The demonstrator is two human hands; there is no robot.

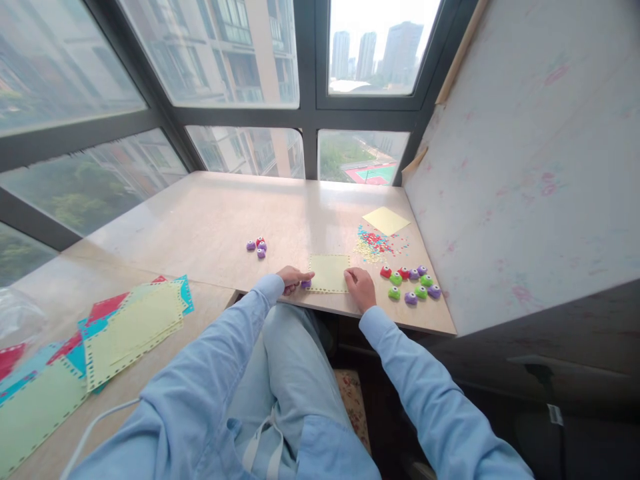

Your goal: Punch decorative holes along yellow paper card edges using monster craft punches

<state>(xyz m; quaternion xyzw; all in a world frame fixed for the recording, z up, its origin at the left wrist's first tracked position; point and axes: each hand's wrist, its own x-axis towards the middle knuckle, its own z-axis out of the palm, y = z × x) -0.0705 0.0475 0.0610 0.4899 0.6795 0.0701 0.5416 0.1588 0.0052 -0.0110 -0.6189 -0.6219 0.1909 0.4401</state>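
Observation:
A pale yellow card (330, 272) with small holes along its edges lies flat at the front of the table. My left hand (293, 277) grips a small purple craft punch (306, 284) at the card's left edge, with the index finger stretched toward the card. The hand partly hides the punch. At the right edge, my right hand (359, 287) is closed with curled fingers on the card's border; the fingertips are hard to see.
Several coloured punches (411, 298) stand at the right, and a small purple and red group (261, 246) farther left. Punched-out confetti (376, 244) lies by another yellow sheet (386, 220). Hole-edged sheets (135, 327) overlap at the left. Windows and a wall (500, 167) border the table.

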